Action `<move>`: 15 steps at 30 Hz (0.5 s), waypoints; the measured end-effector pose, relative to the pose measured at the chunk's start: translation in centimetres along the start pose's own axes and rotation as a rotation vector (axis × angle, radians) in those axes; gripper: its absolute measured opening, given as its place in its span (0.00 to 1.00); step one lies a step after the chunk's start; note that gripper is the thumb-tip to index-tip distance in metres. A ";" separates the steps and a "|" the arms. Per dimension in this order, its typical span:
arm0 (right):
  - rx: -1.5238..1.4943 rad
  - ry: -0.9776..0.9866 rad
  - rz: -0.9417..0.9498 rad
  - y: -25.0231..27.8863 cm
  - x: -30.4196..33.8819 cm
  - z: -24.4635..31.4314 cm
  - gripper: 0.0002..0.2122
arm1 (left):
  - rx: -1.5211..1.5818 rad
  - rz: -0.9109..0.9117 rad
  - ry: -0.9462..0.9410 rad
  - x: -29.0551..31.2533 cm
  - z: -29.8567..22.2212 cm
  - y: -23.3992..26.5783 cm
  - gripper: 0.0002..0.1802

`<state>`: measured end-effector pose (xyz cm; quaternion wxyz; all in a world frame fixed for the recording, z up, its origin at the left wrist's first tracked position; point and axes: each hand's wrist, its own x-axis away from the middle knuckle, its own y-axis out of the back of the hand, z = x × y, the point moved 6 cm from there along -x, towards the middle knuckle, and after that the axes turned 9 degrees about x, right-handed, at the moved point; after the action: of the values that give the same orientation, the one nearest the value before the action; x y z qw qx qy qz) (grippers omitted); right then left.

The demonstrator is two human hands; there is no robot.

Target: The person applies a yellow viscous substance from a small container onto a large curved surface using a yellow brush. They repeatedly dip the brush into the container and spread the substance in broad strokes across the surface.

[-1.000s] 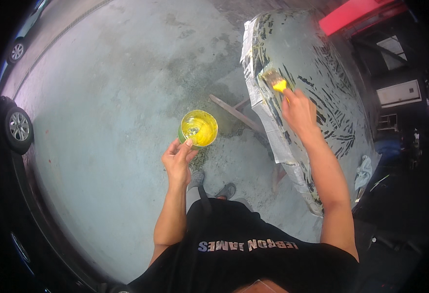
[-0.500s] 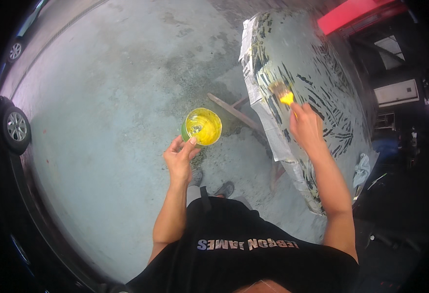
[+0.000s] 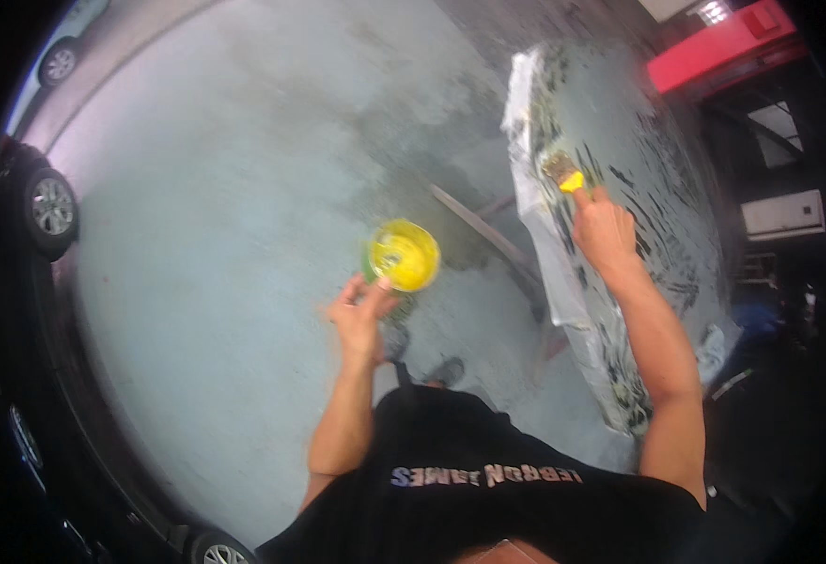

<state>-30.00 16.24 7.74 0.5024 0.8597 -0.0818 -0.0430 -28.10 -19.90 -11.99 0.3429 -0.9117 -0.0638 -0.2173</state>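
My left hand [image 3: 361,307] is closed around the side of a round tub [image 3: 408,256], green outside and smeared yellow within, its open mouth toward me. My right hand [image 3: 605,228] grips a paintbrush [image 3: 571,179] by its yellow handle. The bristles rest against a large panel [image 3: 610,103] at my right, which is pale grey with many dark and yellowish streaks. Along the panel's near left edge runs a strip of whitish masking paper [image 3: 543,226]. Both hands are somewhat blurred.
Wooden legs of a stand [image 3: 479,226] stick out from under the panel. A dark car wheel [image 3: 53,214] stands far left, with another car [image 3: 51,61] beyond. A red object [image 3: 714,47] lies at the upper right. A pale cloth [image 3: 711,352] hangs by the panel's lower end.
The whole view has shifted, so everything appears slightly right and lower. Both hands keep their holds, and the brush stays at the panel's left side.
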 end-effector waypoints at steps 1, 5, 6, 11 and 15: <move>-0.016 -0.015 -0.040 -0.2 -1.0 0.3 0.09 | -0.066 -0.046 0.004 0.2 -0.5 -0.4 0.16; -0.055 -0.035 -0.025 -4.8 -0.8 -0.6 0.16 | -0.080 -0.050 0.073 -0.2 0.5 -1.2 0.23; -0.076 -0.070 0.036 -4.5 0.1 -1.1 0.15 | -0.040 -0.011 0.074 0.0 0.7 -1.3 0.25; -0.291 -0.229 -0.112 -2.6 3.5 -6.3 0.12 | 0.002 0.046 0.061 0.0 -0.4 -0.8 0.26; -0.325 -0.408 -0.114 -2.6 5.0 -8.1 0.13 | -0.034 0.084 0.090 0.5 -0.7 -1.6 0.26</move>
<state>-23.52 23.54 9.47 0.6036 0.7446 -0.1250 -0.2561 -28.36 -19.19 -10.36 0.3388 -0.9085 -0.0065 -0.2447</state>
